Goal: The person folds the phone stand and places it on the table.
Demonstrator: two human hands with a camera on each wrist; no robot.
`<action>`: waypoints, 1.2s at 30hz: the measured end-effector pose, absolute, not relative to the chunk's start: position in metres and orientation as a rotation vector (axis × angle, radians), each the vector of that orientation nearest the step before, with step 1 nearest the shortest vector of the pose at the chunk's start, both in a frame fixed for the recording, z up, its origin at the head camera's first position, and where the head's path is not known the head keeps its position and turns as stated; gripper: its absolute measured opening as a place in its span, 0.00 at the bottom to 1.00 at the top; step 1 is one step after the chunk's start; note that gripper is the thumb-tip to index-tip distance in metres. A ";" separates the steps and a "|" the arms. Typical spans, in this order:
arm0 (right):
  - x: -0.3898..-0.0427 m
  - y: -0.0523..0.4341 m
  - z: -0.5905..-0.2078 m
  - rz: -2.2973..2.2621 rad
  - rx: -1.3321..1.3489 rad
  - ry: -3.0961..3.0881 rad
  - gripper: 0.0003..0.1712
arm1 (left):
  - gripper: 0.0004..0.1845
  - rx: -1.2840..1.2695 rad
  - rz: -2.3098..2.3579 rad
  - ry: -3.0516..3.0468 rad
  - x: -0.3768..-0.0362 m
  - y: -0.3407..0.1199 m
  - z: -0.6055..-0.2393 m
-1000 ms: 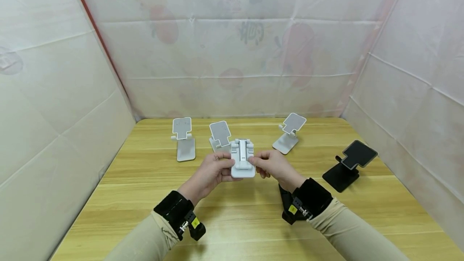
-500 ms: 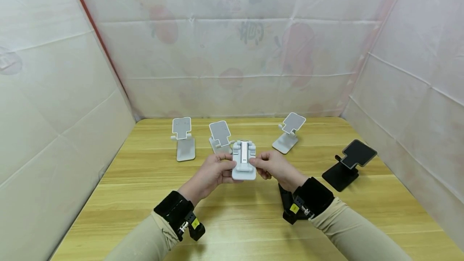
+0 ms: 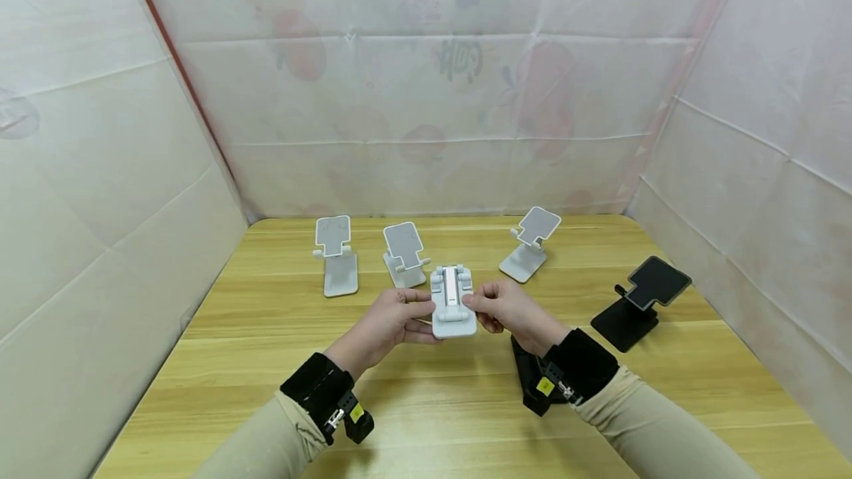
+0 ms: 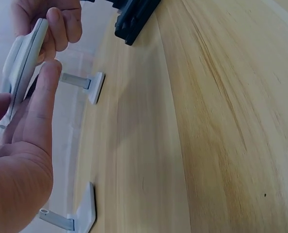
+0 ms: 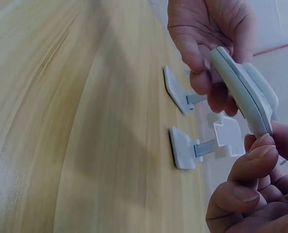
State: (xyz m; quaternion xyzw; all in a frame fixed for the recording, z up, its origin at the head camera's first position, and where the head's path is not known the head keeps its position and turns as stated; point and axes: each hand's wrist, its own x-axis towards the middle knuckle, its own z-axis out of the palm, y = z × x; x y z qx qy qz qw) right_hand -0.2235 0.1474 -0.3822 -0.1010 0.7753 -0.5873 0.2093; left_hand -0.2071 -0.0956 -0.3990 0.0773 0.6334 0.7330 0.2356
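Note:
A white phone stand (image 3: pixel 454 320), folded flat, is held up over the table between both hands. My left hand (image 3: pixel 389 320) grips its left edge, thumb on top and fingers underneath. At the right edge my right hand (image 3: pixel 512 309) pinches it between thumb and fingers. Seen side-on in the left wrist view, the folded stand (image 4: pixel 25 63) is a thin slab with its hinge parts on one face. In the right wrist view, the right fingertips (image 5: pixel 255 155) press against the near end of the stand (image 5: pixel 246 92).
Three unfolded white phone stands, at left (image 3: pixel 341 276), centre (image 3: pixel 404 246) and right (image 3: pixel 523 262), stand toward the table's back. A black phone stand (image 3: pixel 626 322) is at the right. Under my right wrist a black object (image 3: pixel 524 368) is partly hidden. White sheets (image 3: pixel 426 94) enclose the table.
Both hands have brought the folded stand slightly nearer and to the right, uncovering more of the centre stand behind it. The hold on it looks the same.

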 end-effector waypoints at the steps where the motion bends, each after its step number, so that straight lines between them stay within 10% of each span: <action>1: -0.223 0.149 -0.383 -1.629 -0.276 2.157 0.18 | 0.21 0.208 2.001 1.746 -0.207 -0.096 -0.400; 36: -0.197 0.173 -0.425 -1.393 0.045 2.300 0.19 | 0.22 0.037 2.063 1.834 -0.210 -0.140 -0.408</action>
